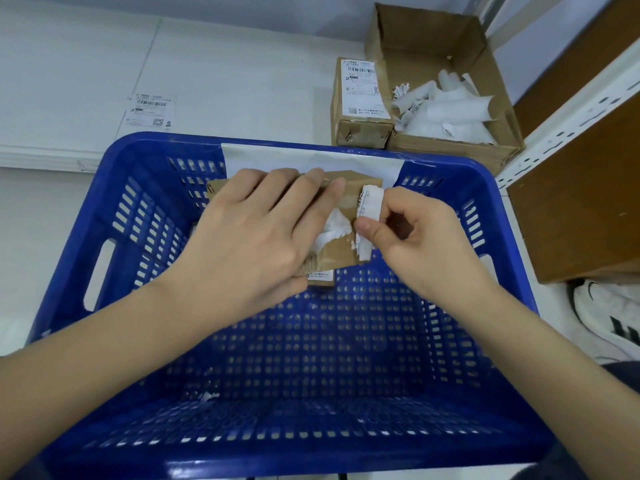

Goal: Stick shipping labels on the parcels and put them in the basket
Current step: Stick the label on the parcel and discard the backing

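- Pinched between thumb and forefinger, the right hand has its grip on a strip of white label that curls up off the right end of a small brown parcel; the strip is ragged and partly torn.
- Left hand lies flat on top of the parcel, fingers straight and pressing it down, curled round nothing.
- That parcel sits inside the blue basket, toward its far wall, in front of a flat white mailer leaning against that wall.
- Risk: the paper has already shredded, leaving white scraps stuck to the cardboard. A hard or sideways pull would likely tear the strip again and leave more residue, giving a fresh label a rough face to bond to.
- Risk: if the left hand eases off, the pull could lift or skid the light parcel across the perforated basket floor.
- Risk: a loose sticky strip may cling to the fingers or fall through into the basket, where a few white bits already lie.
- A second parcel, with its label on, stands outside on the white tabletop beside an open carton of crumpled backing paper; a spare label sheet lies well off to the left.
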A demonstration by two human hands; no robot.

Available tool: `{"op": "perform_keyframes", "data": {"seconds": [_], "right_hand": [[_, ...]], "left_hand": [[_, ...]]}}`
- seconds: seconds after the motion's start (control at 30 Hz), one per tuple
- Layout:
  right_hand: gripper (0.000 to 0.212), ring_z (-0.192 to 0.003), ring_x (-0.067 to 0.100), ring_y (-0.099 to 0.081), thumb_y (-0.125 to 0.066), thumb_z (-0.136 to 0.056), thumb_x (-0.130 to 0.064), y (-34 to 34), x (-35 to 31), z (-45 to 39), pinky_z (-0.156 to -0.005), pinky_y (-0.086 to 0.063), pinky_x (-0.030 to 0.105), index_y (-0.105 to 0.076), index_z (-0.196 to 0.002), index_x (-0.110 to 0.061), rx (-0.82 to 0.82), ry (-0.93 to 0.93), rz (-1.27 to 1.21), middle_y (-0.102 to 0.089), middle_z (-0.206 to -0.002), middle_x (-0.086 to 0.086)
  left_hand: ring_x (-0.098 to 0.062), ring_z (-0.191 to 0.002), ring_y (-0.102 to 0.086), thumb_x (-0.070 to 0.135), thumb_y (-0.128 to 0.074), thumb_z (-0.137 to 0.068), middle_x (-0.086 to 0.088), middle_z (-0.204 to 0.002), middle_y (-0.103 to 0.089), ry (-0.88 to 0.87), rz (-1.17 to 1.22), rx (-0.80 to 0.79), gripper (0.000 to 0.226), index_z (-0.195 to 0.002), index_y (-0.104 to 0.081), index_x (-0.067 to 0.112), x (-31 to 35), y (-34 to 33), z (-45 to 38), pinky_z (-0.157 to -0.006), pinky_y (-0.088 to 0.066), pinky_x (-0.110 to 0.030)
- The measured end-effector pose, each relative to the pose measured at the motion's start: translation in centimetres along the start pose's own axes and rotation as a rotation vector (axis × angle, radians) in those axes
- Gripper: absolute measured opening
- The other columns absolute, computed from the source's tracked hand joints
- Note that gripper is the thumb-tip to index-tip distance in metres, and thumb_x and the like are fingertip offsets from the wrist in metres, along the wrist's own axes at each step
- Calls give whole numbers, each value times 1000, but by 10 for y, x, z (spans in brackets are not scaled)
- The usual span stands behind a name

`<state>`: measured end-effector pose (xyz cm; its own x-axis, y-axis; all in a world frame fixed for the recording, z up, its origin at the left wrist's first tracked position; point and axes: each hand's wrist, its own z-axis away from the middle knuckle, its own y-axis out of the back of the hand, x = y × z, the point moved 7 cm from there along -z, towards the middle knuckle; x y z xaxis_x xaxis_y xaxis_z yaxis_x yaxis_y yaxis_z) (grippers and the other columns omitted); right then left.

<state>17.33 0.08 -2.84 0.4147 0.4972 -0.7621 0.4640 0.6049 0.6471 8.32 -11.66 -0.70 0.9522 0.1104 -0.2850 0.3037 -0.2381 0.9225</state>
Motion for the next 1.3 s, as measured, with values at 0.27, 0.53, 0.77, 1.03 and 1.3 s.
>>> {"op": "perform_keyframes", "data": {"seconds": [0.27, 0.53, 0.77, 1.03, 1.3], "right_hand": [[23, -75, 30, -55, -61, -91, -13, 5, 3, -5, -70, -48, 32, -57, -79, 6, -88, -2, -197, -60, -84, 25], [23, -96, 33, -60, -57, -93, -14, 12, -1, -5, -90, -49, 46, -61, -93, 8, -151, -31, -258, -64, -101, 23], [23, -94, 34, -60, -56, -93, -10, 17, 0, -5, -81, -55, 28, -60, -93, 12, -133, -29, -262, -64, -101, 27], [24, -78, 12, -69, -57, -91, -6, 19, 8, -5, -67, -55, 19, -56, -87, 18, -109, -131, -326, -71, -91, 12], [24, -89, 30, -66, -56, -91, -6, 21, 4, -2, -79, -57, 30, -55, -87, 18, -131, -132, -357, -68, -97, 24]], "left_hand": [[-36, -96, -61, 56, -41, -85, -21, -119, -61, -20, 159, 28, 77, -132, -51, -4, -10, 4, -4, -76, -34, -41], [-32, -95, -54, 71, -24, -90, -18, -118, -61, -57, 245, 61, 89, -134, -50, -1, -22, 5, -6, -72, -34, -39], [-27, -96, -52, 74, -23, -88, -15, -118, -61, -60, 309, 47, 91, -135, -52, 1, -24, 3, -8, -72, -33, -37], [-31, -92, -61, 63, -44, -71, -14, -116, -62, -11, 248, 30, 89, -133, -52, 1, -14, -1, -10, -72, -36, -37], [-27, -94, -59, 65, -50, -66, -10, -118, -62, -19, 322, 14, 92, -135, -52, 4, -23, -3, -9, -72, -43, -34]]}}
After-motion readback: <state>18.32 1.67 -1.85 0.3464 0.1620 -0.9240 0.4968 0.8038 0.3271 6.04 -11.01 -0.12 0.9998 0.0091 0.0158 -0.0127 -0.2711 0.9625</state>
